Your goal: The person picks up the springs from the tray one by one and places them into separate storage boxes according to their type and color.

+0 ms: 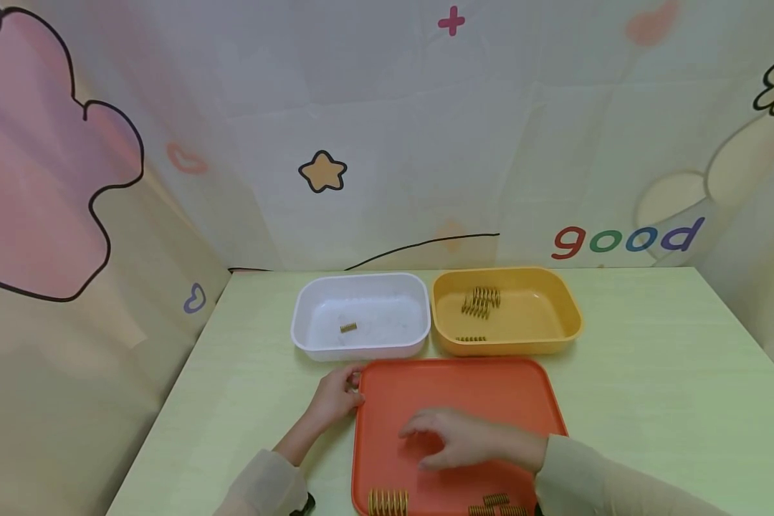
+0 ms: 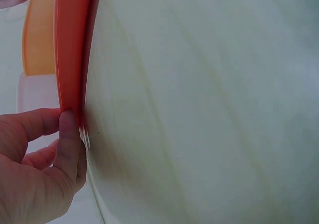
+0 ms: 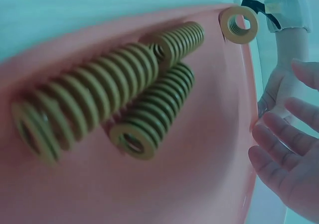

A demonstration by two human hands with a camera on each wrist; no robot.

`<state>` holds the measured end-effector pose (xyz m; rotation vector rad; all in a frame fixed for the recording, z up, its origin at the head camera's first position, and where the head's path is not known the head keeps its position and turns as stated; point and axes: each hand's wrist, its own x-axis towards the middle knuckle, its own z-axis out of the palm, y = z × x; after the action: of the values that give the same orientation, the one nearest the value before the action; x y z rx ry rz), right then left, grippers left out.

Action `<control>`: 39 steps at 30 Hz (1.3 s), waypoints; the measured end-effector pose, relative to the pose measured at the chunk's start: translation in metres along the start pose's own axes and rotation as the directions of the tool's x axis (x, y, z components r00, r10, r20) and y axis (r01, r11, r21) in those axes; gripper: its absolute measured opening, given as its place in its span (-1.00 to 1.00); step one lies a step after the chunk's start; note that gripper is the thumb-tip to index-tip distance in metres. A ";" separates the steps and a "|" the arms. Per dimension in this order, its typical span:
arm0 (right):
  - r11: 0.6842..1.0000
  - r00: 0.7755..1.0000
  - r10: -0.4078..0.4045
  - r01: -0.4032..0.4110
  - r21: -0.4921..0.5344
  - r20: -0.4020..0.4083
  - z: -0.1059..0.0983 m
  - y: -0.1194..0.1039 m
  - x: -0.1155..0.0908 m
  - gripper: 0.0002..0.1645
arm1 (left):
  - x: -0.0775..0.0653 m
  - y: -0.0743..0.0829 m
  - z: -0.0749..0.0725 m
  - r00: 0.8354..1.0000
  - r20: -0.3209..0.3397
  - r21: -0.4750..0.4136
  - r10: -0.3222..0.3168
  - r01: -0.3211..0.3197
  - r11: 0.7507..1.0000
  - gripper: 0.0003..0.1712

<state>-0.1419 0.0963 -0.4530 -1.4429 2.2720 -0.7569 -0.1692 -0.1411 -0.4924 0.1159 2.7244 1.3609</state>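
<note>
My left hand (image 1: 337, 395) pinches the upper left rim of a red-orange tray (image 1: 464, 380); in the left wrist view its thumb and forefinger meet at the tray's edge. Over the middle of the tray hovers my right hand (image 1: 454, 436), fingers loosely bent and apart, with nothing between them. A large coil spring (image 1: 388, 502) lies at the tray's near left corner. Several smaller springs sit near right; in the right wrist view one spring (image 3: 89, 99) leans close to another spring (image 3: 154, 112).
Behind the tray stand a white bin (image 1: 361, 351) with one small spring (image 1: 348, 327) and a yellow bin (image 1: 535, 344) holding several springs (image 1: 481, 302). A printed cloth (image 1: 387, 129) hangs along the back of the pale table (image 1: 651, 373).
</note>
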 end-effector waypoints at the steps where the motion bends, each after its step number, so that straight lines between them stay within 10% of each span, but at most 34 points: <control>1: 1.000 1.000 0.003 -0.003 0.003 0.005 0.001 -0.001 0.000 -0.54 | 0.000 0.000 0.000 1.000 0.000 0.001 0.002 -0.002 1.000 -0.46; 39: 0.994 0.996 -0.077 0.073 0.077 0.050 0.030 -0.014 0.008 -0.46 | 0.000 -0.002 0.000 1.000 0.019 -0.046 -0.001 0.002 0.999 -0.46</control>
<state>-0.1192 0.0770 -0.4685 -1.5024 2.1374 -0.8083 -0.1693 -0.1420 -0.4943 0.1226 2.6750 1.4136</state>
